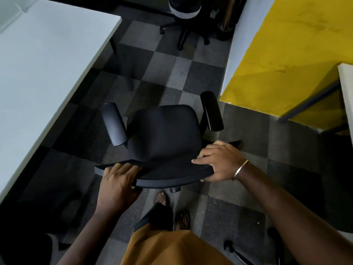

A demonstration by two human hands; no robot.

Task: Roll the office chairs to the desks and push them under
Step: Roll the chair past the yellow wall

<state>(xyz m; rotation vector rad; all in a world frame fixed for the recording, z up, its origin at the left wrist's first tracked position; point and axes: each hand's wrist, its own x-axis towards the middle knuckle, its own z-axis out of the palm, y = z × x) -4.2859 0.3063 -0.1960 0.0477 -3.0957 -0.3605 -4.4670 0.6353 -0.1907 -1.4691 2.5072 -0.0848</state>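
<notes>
A black office chair [164, 131] with two armrests stands on the checkered carpet right in front of me, seen from above. My left hand [117, 183] grips the left end of the backrest's top edge. My right hand [219, 162] grips the right end, thumb on top and fingers curled behind it. A white desk [44, 60] fills the left side; its edge runs diagonally beside the chair, about an armrest's width away.
A second office chair [184, 14] stands at the back near a wall. A yellow and white wall [282, 54] closes the right side, with another white desk edge [346, 88] beyond. A chair base [240, 253] shows at bottom right. My feet are just behind the chair.
</notes>
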